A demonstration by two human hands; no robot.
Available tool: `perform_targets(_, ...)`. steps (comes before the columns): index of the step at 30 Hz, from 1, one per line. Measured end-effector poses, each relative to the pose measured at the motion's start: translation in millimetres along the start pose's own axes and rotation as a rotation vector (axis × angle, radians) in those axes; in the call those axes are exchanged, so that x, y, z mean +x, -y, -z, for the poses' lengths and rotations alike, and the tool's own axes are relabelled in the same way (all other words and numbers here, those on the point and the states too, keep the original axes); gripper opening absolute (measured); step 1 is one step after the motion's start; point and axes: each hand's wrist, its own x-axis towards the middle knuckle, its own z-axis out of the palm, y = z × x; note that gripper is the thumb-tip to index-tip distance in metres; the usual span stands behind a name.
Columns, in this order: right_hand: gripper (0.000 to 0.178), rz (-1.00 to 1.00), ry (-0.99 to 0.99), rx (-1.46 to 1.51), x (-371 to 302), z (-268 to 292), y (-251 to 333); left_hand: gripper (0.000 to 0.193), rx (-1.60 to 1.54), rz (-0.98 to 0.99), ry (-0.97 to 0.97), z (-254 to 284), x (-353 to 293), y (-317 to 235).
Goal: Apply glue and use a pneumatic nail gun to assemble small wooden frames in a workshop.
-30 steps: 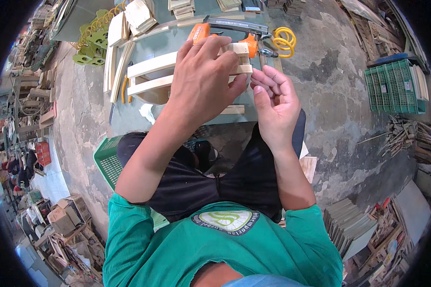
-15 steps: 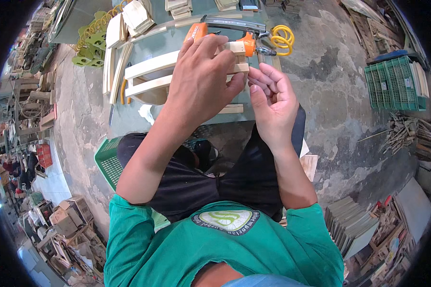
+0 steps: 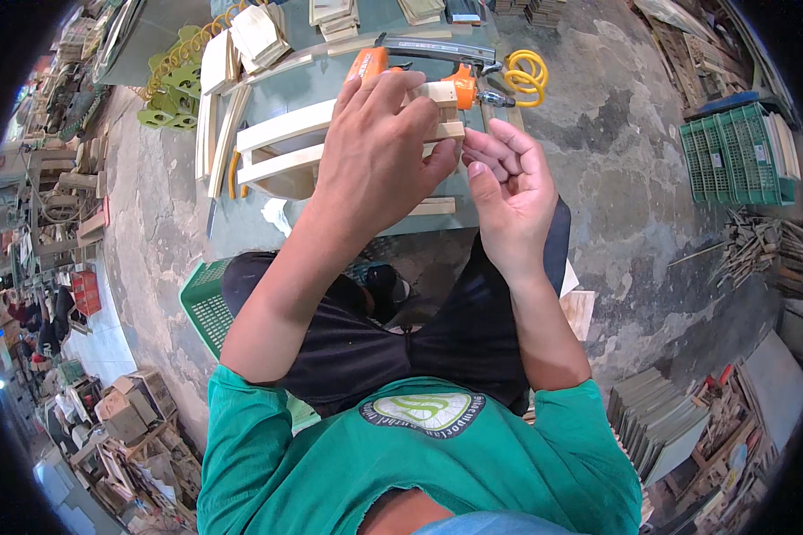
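- The left hand grasps a pale wooden frame, its fingers over the far rail and its thumb by the near rail's right end.
- That frame lies upper centre, over the green worktop.
- The right hand is half curled, fingertips beside the near rail's right end; whether they touch it or pinch something small, I cannot tell.
- An orange-and-grey nail gun lies just beyond the frame, apart from the right hand.
- The step looks like steadying and adjusting that rail end.
- A next move would call for keeping both rails steady and fingertips clear of the joint.
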Motion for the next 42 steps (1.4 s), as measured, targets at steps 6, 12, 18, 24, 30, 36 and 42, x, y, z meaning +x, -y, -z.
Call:
perform_targets(6, 0.046, 0.004, -0.011, -0.044, 0.2, -0.6, -0.9, 0.022, 0.003, 0.012, -0.004, 0.1, -0.4, 0.0)
perform_targets(12, 0.047, -0.018, 0.0, -0.043, 2.9, 2.3, 0.0, 0.022, -0.002, 0.006, -0.003, 0.6, -0.7, -0.3)
perform_targets(18, 0.03, 0.449, 0.2, -0.635, 35.6, 14.6, 16.2, 0.022, 0.02, 0.008, 0.019, 3.1, -2.6, 1.5)
perform_targets(24, 0.024, 0.521, 0.346, -0.719, 53.8, 22.8, 20.2, 0.023, -0.067, -0.005, 0.096, 16.5, -0.1, 6.8)
perform_targets(30, 0.022, 0.541, 0.353, -0.718, 56.7, 21.0, 19.8, 0.016, -0.072, -0.051, 0.173, 26.5, -1.7, 20.0)
perform_targets(36, 0.023, 0.576, 0.345, -0.764, 56.0, 21.4, 18.9, 0.012, -0.085, -0.076, 0.126, 22.1, -2.8, 22.9)
perform_targets(42, 0.032, 0.306, 0.3, -0.579, 58.0, 18.9, 19.9, 0.011, -0.1, -0.073, 0.125, 23.3, -5.4, 24.1)
